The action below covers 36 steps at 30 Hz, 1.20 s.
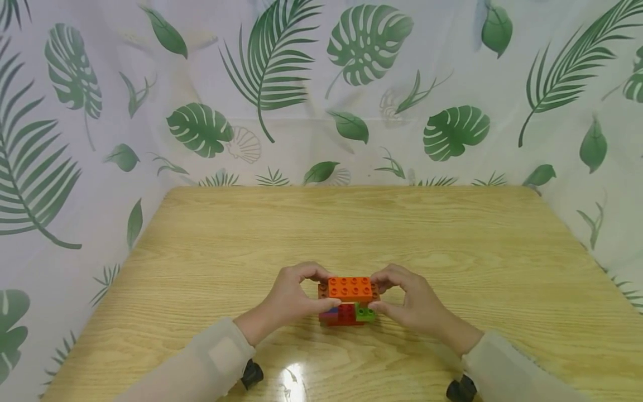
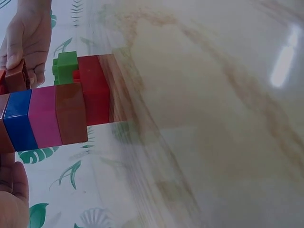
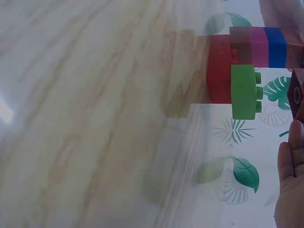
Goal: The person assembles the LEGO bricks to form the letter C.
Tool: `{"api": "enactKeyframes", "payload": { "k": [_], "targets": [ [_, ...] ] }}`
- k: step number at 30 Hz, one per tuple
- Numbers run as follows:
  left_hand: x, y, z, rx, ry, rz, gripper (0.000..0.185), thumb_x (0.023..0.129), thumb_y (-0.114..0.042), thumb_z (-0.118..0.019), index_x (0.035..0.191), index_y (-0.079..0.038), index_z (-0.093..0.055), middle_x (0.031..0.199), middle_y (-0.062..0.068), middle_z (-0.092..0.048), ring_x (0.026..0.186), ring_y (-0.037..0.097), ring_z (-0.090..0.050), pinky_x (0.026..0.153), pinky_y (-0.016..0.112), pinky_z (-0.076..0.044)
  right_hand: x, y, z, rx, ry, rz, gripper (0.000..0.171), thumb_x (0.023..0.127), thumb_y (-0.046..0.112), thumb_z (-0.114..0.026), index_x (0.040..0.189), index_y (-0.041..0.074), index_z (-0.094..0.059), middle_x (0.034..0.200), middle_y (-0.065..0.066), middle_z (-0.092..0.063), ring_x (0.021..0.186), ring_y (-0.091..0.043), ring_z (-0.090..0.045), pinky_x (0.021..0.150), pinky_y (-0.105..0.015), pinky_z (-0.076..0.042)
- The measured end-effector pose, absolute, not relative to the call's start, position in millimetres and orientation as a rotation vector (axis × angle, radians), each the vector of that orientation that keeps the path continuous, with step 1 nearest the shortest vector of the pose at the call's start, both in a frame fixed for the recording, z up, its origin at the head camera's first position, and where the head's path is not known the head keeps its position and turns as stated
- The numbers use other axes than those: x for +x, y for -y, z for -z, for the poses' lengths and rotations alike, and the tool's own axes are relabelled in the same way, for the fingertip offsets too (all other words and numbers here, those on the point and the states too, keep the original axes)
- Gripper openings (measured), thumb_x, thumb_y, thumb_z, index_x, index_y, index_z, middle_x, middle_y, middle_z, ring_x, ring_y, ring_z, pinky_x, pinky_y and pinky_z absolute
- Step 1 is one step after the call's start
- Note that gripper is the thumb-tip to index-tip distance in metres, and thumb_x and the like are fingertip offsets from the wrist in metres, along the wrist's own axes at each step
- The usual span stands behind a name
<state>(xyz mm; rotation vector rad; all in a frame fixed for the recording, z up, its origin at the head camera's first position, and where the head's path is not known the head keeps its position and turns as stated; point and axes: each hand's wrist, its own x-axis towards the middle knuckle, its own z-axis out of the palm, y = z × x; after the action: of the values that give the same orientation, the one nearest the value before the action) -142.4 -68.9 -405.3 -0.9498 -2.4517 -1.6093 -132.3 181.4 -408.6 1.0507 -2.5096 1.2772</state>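
Note:
An orange toy brick (image 1: 350, 288) with eight studs tops a small structure, brown bricks showing at both its ends. My left hand (image 1: 296, 296) pinches the left end, thumb in front. My right hand (image 1: 417, 298) pinches the right end. Below, a red brick (image 2: 96, 90) stands on the table. On one side of it rises a column: brown brick (image 2: 71, 114), pink brick (image 2: 45, 116), blue brick (image 2: 20, 120), another brown one. A green brick (image 3: 243, 91) sits on its other side, with a gap between its studs and the right-hand brown brick (image 3: 297, 95).
The wood-grain table (image 1: 241, 234) spreads around the hands. White cloth with green leaf prints (image 1: 301, 151) hangs behind it and along both sides. Black wrist devices (image 1: 252, 374) show below the sleeves, and light glares off the table's front.

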Motion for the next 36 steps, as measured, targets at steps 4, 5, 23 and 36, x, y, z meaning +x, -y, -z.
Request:
{"api": "enactKeyframes", "payload": {
  "k": [4,5,23,36],
  "targets": [
    [-143,68,405,-0.958,2.442,1.597,0.031,0.064,-0.033,-0.075,0.090,-0.022,-0.062,0.087,-0.014,-0.058,0.078,0.006,-0.053,0.070,0.033,-0.045,-132,-182,410,1.061,2.465,-1.246,0.034,0.072,0.024,-0.069,0.103,0.016,-0.055,0.092,0.007,-0.051,0.079,-0.008,-0.051,0.065,-0.032,-0.047],
    [-139,68,397,-0.958,2.438,1.614,0.030,0.065,-0.032,-0.074,0.090,-0.020,-0.063,0.087,-0.013,-0.058,0.077,0.007,-0.053,0.070,0.031,-0.045,-132,-181,411,1.068,2.443,-1.245,0.035,0.072,0.022,-0.070,0.103,0.016,-0.055,0.092,0.007,-0.052,0.078,-0.008,-0.051,0.065,-0.032,-0.047],
    [-124,66,367,-0.944,2.447,1.637,0.027,0.064,-0.011,-0.076,0.088,-0.007,-0.063,0.085,0.000,-0.061,0.078,0.016,-0.054,0.071,0.029,-0.045,-131,-178,416,1.091,2.300,-1.290,0.041,0.066,0.009,-0.074,0.103,0.013,-0.056,0.093,0.005,-0.053,0.078,-0.010,-0.052,0.063,-0.031,-0.047],
    [-140,68,395,-0.950,2.469,1.652,0.030,0.065,-0.033,-0.074,0.090,-0.022,-0.063,0.087,-0.014,-0.058,0.080,0.007,-0.052,0.072,0.033,-0.044,-121,-172,404,1.083,2.286,-1.375,0.038,0.066,0.002,-0.072,0.101,0.005,-0.057,0.092,0.000,-0.054,0.076,-0.012,-0.053,0.062,-0.029,-0.048]
  ]
}}
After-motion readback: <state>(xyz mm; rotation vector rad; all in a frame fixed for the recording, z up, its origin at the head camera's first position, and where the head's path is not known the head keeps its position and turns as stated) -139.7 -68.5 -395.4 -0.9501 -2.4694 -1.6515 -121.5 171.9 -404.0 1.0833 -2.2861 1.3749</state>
